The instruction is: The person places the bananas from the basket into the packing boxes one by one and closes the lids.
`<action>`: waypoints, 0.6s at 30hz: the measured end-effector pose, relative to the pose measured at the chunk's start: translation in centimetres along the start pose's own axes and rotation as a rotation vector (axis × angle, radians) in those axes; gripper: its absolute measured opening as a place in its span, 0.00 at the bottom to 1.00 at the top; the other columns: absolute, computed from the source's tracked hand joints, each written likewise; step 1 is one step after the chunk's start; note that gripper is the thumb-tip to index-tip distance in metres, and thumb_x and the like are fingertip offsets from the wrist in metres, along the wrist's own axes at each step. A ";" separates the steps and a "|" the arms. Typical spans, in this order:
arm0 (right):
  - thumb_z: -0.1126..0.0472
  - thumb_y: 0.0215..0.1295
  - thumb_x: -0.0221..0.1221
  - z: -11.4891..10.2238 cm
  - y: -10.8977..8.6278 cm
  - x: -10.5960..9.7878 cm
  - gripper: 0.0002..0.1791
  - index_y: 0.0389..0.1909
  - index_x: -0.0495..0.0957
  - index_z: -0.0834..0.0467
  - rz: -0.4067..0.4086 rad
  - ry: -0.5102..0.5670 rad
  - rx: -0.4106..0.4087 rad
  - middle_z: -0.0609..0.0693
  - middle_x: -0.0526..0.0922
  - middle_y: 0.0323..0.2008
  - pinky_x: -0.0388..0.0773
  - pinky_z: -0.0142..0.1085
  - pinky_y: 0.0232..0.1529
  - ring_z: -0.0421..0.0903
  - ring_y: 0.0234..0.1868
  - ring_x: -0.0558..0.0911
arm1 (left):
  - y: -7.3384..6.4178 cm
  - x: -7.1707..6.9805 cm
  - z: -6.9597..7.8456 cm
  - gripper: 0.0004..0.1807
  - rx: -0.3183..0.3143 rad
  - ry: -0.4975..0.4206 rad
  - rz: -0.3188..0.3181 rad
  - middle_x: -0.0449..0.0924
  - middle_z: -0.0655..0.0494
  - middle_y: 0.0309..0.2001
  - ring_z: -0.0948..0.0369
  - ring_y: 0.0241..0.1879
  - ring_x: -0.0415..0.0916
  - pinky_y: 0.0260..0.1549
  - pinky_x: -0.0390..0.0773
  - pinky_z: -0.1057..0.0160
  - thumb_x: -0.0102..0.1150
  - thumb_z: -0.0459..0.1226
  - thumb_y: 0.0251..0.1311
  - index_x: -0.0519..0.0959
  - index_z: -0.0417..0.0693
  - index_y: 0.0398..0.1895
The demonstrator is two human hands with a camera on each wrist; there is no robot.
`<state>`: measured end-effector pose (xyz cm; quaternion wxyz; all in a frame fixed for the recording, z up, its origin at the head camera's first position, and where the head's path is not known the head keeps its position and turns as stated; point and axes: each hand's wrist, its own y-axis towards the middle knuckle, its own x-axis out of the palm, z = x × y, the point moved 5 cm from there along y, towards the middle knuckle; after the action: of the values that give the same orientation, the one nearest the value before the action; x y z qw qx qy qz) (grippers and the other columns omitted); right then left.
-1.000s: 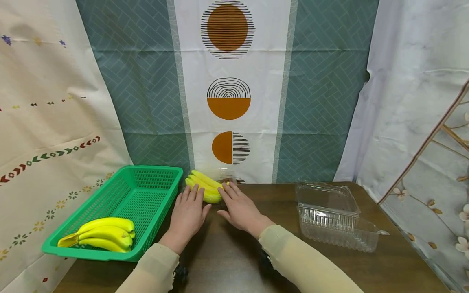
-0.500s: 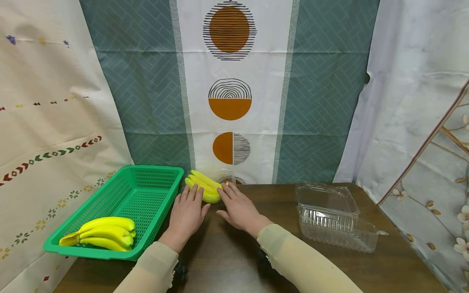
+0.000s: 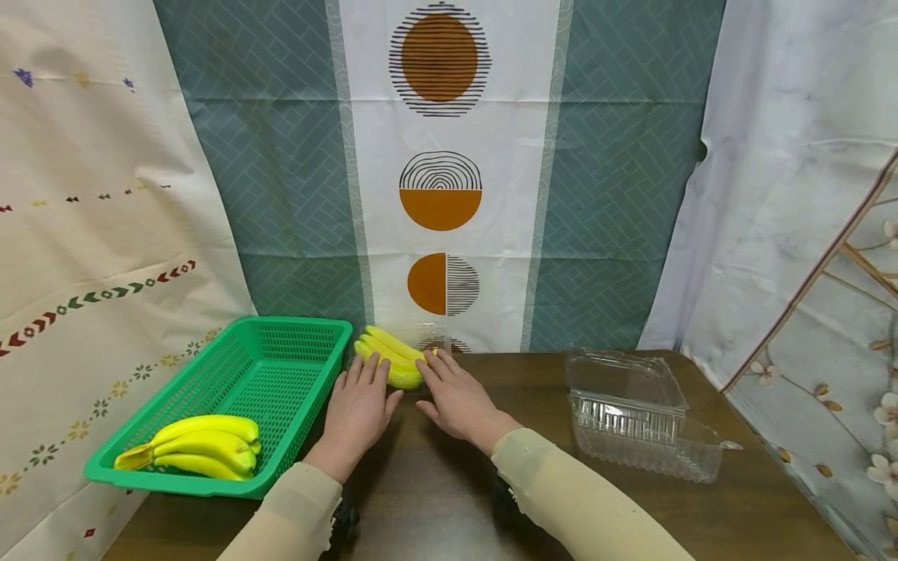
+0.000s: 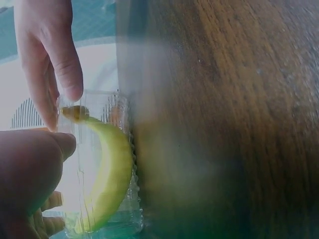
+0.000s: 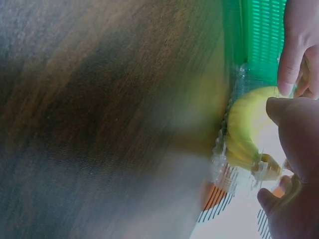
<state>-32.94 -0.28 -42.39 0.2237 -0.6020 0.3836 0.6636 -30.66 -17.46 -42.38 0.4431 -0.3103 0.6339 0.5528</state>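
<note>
Tabletop (image 3: 421,491), boxed bananas (image 3: 396,357) as before

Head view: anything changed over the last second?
Nothing moved, gripped or released; only the whole view shifted slightly early on. Left hand and right hand stay at the clear box with bananas inside. Basket bananas, green basket and right-side clear containers: same.

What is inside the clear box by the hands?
The box holds a bunch of bananas, brown stem showing. The box floor beneath the bananas is covered, so whatever lies there cannot be seen.
</note>
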 end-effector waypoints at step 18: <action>0.41 0.84 0.60 -0.4 -0.1 -0.1 0.41 0.87 0.61 0.57 0.034 -0.021 0.010 0.57 0.61 0.86 0.62 0.49 0.83 0.55 0.87 0.57 | 0.1 0.1 0.1 0.38 -0.004 0.000 0.010 0.71 0.34 0.78 0.33 0.80 0.63 0.71 0.71 0.30 0.68 0.53 0.77 0.74 0.35 0.77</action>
<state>-32.56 -0.54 -42.36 0.2195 -0.5872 0.3948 0.6716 -30.75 -17.32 -42.45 0.4395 -0.3079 0.6343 0.5565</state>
